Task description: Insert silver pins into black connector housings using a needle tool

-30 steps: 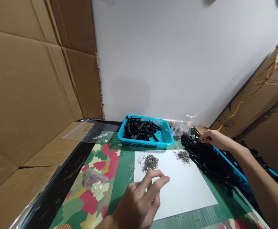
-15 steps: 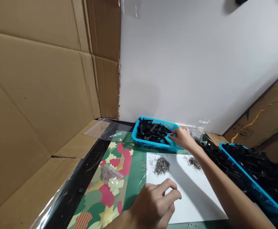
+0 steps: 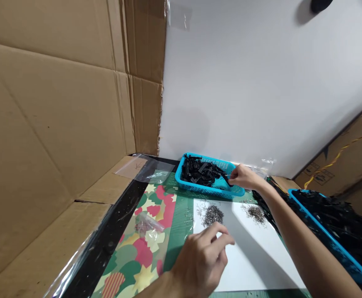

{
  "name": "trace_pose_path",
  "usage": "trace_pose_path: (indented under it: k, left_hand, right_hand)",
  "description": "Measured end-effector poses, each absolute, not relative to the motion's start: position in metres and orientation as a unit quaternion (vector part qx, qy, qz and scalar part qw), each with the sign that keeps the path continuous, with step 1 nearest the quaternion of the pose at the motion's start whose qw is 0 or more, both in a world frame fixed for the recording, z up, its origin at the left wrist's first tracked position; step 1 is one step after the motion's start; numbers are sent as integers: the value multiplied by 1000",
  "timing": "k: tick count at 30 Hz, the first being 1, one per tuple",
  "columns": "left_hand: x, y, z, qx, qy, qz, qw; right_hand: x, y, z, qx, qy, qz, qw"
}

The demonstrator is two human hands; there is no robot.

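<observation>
My left hand [image 3: 204,258] hovers low over the white paper sheet [image 3: 255,252], fingers loosely curled and apart with nothing visible in them. Its fingertips are just short of a pile of small metal springs [image 3: 213,214]. My right hand [image 3: 245,177] reaches across to the right end of the small blue basket [image 3: 199,189]. Its fingers pinch a black plastic piece [image 3: 226,178] over the basket's heap of black parts [image 3: 201,171]. A second, smaller spring pile [image 3: 256,212] lies on the paper under my right forearm.
A large blue tray [image 3: 324,238] heaped with black parts sits at the right. Loose black parts [image 3: 266,203] spill beside it. A small plastic bag [image 3: 146,225] lies on the patterned mat, and a clear bag [image 3: 150,169] at the back left. Cardboard walls stand left and right.
My right hand left the black parts on the right and reached the small blue basket. The view swung right. My left hand stayed over the paper near the springs.
</observation>
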State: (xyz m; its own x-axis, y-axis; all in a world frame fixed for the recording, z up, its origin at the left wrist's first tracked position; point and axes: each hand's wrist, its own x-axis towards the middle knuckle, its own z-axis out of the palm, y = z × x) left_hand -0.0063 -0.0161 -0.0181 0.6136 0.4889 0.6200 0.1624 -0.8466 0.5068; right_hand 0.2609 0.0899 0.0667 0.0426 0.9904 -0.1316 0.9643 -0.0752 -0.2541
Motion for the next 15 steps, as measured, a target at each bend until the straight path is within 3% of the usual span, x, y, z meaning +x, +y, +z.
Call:
trace_pose_path:
  k: [4,8,11,15]
  left_hand:
    - [-5,-11,-12,804,292,413,315]
    - [-6,-10,-9,777,289,400,390]
    - [-4,-14,-10,842,182,348,370]
    - [2,-23,-14,894,87,322,299]
  right_hand:
    - [268,46,92,-632,-733,226,106]
    - [263,-1,90,-473,-785,388,97]
    - [265,-26,69,-389,-785,464,136]
    - [276,-42,41,-381,-758,504,162]
